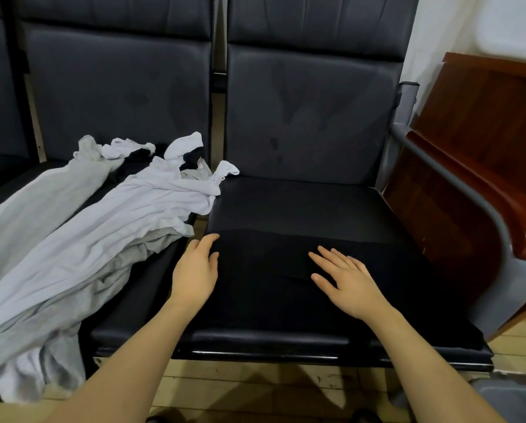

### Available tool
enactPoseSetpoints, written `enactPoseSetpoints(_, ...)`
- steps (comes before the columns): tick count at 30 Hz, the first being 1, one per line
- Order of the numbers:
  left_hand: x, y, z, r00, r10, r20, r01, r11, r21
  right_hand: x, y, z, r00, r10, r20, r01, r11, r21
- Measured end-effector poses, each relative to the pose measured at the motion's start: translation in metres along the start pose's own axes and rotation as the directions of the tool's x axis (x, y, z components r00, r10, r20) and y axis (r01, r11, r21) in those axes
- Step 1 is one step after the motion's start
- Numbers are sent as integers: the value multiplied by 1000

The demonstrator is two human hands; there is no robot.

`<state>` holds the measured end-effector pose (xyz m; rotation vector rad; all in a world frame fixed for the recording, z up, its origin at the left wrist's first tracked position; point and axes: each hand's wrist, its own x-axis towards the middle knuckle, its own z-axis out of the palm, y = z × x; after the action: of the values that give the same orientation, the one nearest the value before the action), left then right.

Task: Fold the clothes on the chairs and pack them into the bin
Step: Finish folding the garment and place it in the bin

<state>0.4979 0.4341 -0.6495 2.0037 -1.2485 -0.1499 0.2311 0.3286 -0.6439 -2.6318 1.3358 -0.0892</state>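
head view: both hands lie flat with fingers straight on a black garment (286, 270) spread over the right chair seat (286, 203) — left hand (196, 271) at its edge, right hand (347, 282) mid-cloth. likely smoothing before a fold; next calls for gripping an edge. white clothes (102, 215) wait on the left chair — bin (512, 398) perhaps at lower right.

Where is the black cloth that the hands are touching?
In the head view, the flat black cloth lies on the right-hand black leather chair seat, under the left hand and right hand, right of the crumpled pale grey clothes.
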Motion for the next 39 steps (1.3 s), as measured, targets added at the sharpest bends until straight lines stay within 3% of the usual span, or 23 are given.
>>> enactPoseSetpoints(4,5,10,-13,998,55,-32,-60,979,-196,4,-11,4,997,17,74,-17,1000,8)
enactPoseSetpoints(8,9,23,-28,998,8,-62,-30,933,-359,13,-38,11,997,42,62,-44,999,24)
enactPoseSetpoints(12,8,39,-42,993,57,-105,-90,938,-335,17,-79,24,999,40,-3,-39,993,108)
enactPoseSetpoints(18,-6,71,-35,984,165,-72,-180,926,-332,14,-80,18,980,94,-173,-9,900,437)
enactPoseSetpoints(22,-7,98,-22,969,246,10,-228,910,-347,-13,-31,1,960,98,-261,-38,973,227)
enactPoseSetpoints(26,-12,126,0,936,314,156,-248,907,-340,-42,15,-15,946,168,-278,-108,970,219)
enactPoseSetpoints(33,-24,177,46,919,332,210,-235,893,-383,-69,46,-1,978,168,-126,-157,983,92)
enactPoseSetpoints(36,-28,189,65,908,335,250,-214,886,-412,-66,51,0,962,209,-176,-157,950,268)
enactPoseSetpoints(39,-30,199,82,906,333,262,-200,881,-429,-67,58,-6,869,410,-278,-161,765,624)
